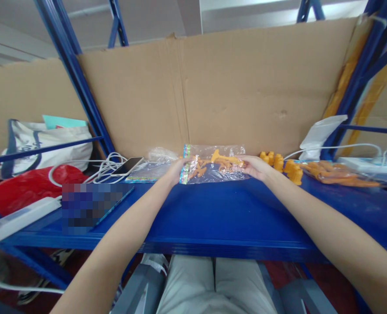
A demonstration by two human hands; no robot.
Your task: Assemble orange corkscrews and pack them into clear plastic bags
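A clear plastic bag (213, 165) with a coloured edge strip holds several orange plastic toy pieces and lies on the blue shelf (213, 213) against the cardboard back. My left hand (176, 169) pinches the bag's left edge. My right hand (254, 166) grips its right edge. Both hands have their fingers closed on the plastic. More orange toy pieces (280, 165) stand loose on the shelf just right of my right hand.
A phone (128, 165) on white cables (104, 168), another flat bag (147, 172), a dark book (91, 205) and a white power strip (19, 216) lie left. Red and white bags (32, 148) sit far left. A further bag of orange pieces (337, 173) lies right. Blue rack posts (78, 83) frame the shelf.
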